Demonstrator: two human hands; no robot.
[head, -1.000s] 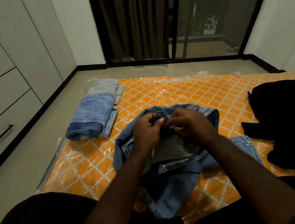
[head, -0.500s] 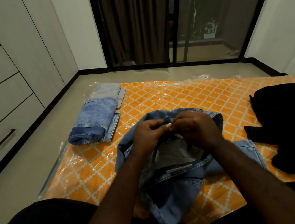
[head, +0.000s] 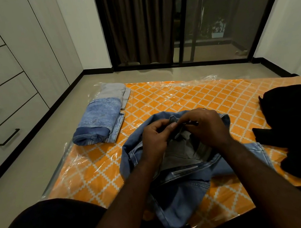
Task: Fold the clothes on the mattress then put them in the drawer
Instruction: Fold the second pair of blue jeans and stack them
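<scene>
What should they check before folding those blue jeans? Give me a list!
1. Grip: left hand and right hand both pinch the blue jeans at the waistband. Ok.
2. Fly fastened: fingers hide it. Cannot tell.
3. Blue jeans lying flat: they are bunched up. Not ok.
4. Folded pile out of the way: it lies apart, to the left on the mattress. Ok.
5. Drawers open for later: all shut. Not ok.
</scene>
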